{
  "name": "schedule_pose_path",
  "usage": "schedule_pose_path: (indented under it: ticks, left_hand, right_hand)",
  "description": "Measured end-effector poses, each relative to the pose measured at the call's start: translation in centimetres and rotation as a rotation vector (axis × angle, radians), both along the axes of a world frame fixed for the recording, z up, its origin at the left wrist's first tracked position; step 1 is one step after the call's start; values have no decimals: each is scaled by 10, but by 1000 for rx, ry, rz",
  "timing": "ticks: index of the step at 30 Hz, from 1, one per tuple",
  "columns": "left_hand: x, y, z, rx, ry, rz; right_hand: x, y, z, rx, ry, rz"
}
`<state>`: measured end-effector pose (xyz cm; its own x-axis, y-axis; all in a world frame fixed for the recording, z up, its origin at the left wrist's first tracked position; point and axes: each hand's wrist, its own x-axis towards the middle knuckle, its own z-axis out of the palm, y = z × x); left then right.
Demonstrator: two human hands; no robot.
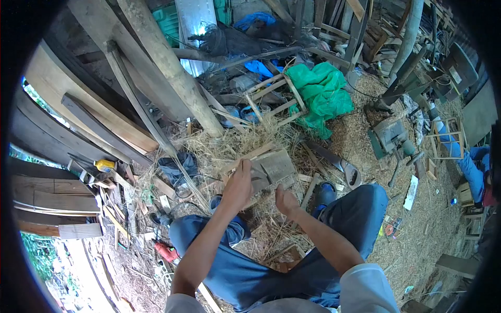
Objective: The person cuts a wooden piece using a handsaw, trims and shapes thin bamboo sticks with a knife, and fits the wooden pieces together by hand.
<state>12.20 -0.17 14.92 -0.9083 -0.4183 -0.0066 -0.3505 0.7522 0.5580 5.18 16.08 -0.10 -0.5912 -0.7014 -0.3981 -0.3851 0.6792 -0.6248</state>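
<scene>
Straight out at twelve o'clock from the person's dark trousers (245, 281), there's a worn wooden block (279, 166) sitting over the straw (209, 148). Left hand (239, 187) is at its eight o'clock side with the fingers curled in, right hand (286, 202) is loosely bent near its six o'clock edge, and honestly I can't tell if either one's actually gripping anything. Around the block you've got crumpled green plastic (323, 94) at one o'clock, a yellow bottle (104, 165) at nine and some red tool (166, 251) at eight.

Short, pale grey sleeves (368, 287) are worn with dark blue trousers (356, 219)
</scene>
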Motion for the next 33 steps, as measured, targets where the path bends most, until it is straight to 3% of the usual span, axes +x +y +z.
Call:
schedule_pose_path:
  ticks: [3,8,10,19,26,28,33]
  left_hand:
    - [-6,-2,9,22,12,-54]
    - [-4,-5,0,61,80,-17]
    - [0,-4,3,37,88,-2]
    - [3,-3,19,108,304,46]
    - [4,3,17,300,351,170]
    - [5,1,18,280,338,160]
    - [0,-5,4,378,347,172]
  right_hand:
    - [-1,-2,-15,-123,4,-11]
    - [3,-34,51,-253,-14,-144]
    - [3,-43,54,-484,66,-178]
    - [-12,-38,148,-462,19,-85]
    - [-14,-29,153,-421,66,-75]
    - [-17,-28,155,-336,-81,-144]
    - [-20,-33,142,-326,-119,-158]
